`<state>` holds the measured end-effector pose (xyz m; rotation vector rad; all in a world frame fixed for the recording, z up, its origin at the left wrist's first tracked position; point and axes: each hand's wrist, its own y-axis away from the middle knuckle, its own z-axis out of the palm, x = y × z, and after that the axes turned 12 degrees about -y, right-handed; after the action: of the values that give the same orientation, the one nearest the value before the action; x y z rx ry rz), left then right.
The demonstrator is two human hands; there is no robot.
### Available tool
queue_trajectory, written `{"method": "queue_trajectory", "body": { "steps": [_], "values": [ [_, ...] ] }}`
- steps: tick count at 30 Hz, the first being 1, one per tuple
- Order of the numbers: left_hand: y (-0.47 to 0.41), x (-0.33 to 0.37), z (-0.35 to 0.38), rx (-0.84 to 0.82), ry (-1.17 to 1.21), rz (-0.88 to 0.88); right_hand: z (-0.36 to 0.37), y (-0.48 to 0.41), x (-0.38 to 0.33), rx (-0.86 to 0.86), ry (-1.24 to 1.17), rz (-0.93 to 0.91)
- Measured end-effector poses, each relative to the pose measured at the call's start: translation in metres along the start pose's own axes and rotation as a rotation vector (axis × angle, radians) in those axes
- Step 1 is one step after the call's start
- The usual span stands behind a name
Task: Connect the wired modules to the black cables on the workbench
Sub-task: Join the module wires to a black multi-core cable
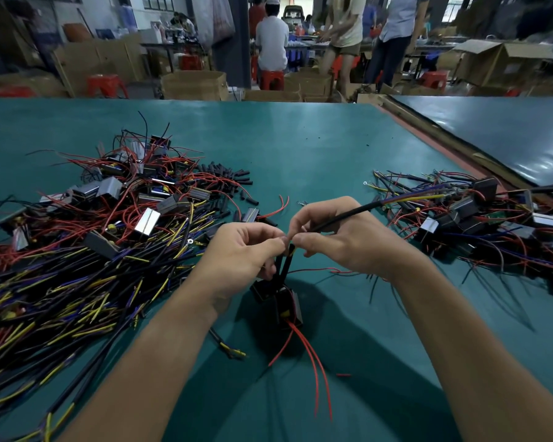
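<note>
Fingertips meet just above the small black boxy module [284, 303]. The left hand [246, 247] pinches its black-sleeved leads [284, 260] upright, and the right hand [339, 237] pinches the round black rubber cable [348, 215] end-on against them, lining up the join, I'd say.

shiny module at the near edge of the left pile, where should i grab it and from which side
Probably pinch the shiny module across its long flat sides, coming from above: it lies atop the wire pile, bright face up, and leads crowd its ends.
</note>
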<state>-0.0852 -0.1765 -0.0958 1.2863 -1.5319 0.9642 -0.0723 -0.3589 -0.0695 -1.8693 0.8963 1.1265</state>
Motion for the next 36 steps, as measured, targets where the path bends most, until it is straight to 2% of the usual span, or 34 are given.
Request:
{"method": "queue_trajectory", "body": {
  "steps": [3,7,10,16,21,31,36],
  "values": [
    [0.002,0.003,0.0,-0.058,-0.043,0.019,0.001,-0.001,0.0,0.028,-0.092,0.042],
    [0.005,0.005,0.004,-0.014,-0.128,0.15,0.005,-0.004,0.002,0.068,-0.189,0.114],
    [0.006,0.005,0.004,0.021,-0.161,0.206,0.003,-0.004,0.002,0.058,-0.208,0.154],
    [0.006,0.004,0.004,0.04,-0.149,0.203,-0.002,0.001,0.0,0.028,-0.14,0.129],
    [0.005,0.004,0.004,0.01,-0.093,0.159,-0.005,0.002,-0.001,-0.013,-0.033,0.078],
    [0.001,0.004,-0.003,-0.069,0.009,-0.046,0.008,-0.003,0.008,0.063,0.265,-0.054],
    [0.001,0.004,-0.002,-0.017,0.047,-0.071,0.005,-0.005,0.008,0.102,0.15,-0.03]
  ]
}}
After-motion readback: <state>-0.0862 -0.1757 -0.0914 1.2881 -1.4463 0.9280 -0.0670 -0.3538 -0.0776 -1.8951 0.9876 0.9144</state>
